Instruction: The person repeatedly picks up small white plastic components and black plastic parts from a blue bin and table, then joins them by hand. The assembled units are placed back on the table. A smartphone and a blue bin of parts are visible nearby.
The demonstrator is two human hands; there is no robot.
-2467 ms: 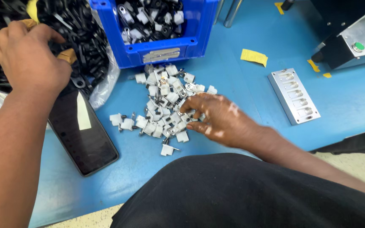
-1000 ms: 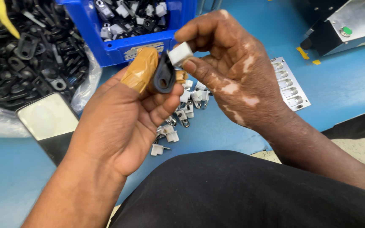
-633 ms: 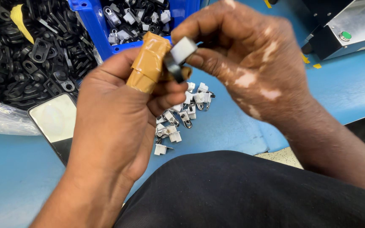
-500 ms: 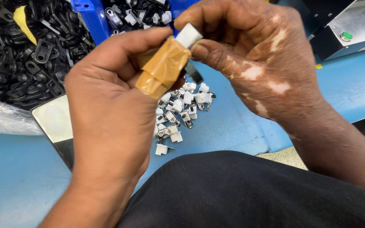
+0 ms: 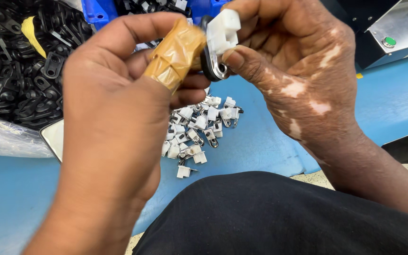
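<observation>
My left hand [image 5: 114, 108], its thumb wrapped in tan tape, pinches a black plastic part [image 5: 208, 56] up close in front of me. My right hand [image 5: 293, 71] holds a small white clip with a metal terminal [image 5: 222, 35] and presses it against that black part. Both hands meet above the blue table [image 5: 260, 141]. Under them lies a pile of white clips with metal ends [image 5: 197, 134].
A heap of black plastic parts [image 5: 15, 61] fills a clear bag at the left. A blue bin [image 5: 105, 9] stands at the back. A dark phone [image 5: 55, 137] peeks out beside my left wrist. A metal machine with a green button [image 5: 390, 33] sits at the right.
My right hand picked a white clip from the pile and my left brought a black part from the heap. Both hands rose together and the clip now sits against the black part.
</observation>
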